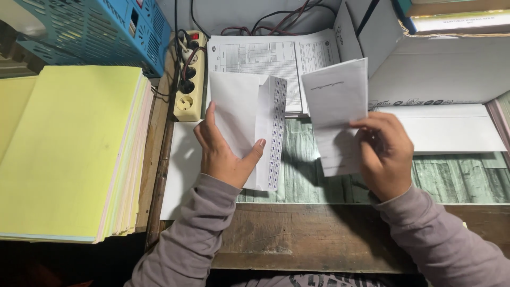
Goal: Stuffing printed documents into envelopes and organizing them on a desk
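Observation:
My left hand [226,154] holds a white envelope [239,114] upright, its flap open to the right and showing a patterned inner lining [276,127]. My right hand [385,154] grips a folded white paper sheet [334,106] by its lower part, just right of the envelope's opening. The two are close but apart. Both arms wear grey sleeves.
A thick stack of yellow and pink paper [64,149] lies at the left. A power strip [189,85] with plugged cables sits beside a blue plastic basket [101,29]. Printed forms [255,58] lie behind the envelope; a white cardboard box [435,69] and more envelopes [451,130] sit right.

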